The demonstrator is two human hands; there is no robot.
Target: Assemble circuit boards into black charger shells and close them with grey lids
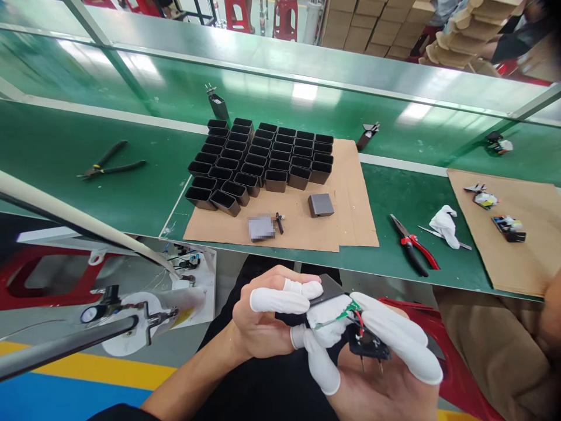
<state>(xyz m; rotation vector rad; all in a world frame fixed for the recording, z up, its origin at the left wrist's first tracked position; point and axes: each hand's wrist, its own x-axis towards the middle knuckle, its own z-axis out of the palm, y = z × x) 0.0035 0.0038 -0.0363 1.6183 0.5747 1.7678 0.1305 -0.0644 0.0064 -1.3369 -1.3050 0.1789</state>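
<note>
Above my lap, my left hand (272,310), white cots on several fingers, grips a dark plastic case (328,287). My right hand (390,351), also in finger cots, pinches a circuit board (333,313) whose parts are coated in white. One end of the board lies at the mouth of the case; how far in it sits is hidden by fingers. Red and black wires run from the board to a black plug cover (371,345) with two metal pins, hanging by my right palm.
Several open dark cases (276,179) stand in rows on cardboard (302,234), near a closed-looking case (321,205). Black-handled pliers (111,161) lie left, red-and-black pliers (414,242) right beside a white cloth (446,225). More board assemblies (508,227) rest farther right, near another person's leg (482,339).
</note>
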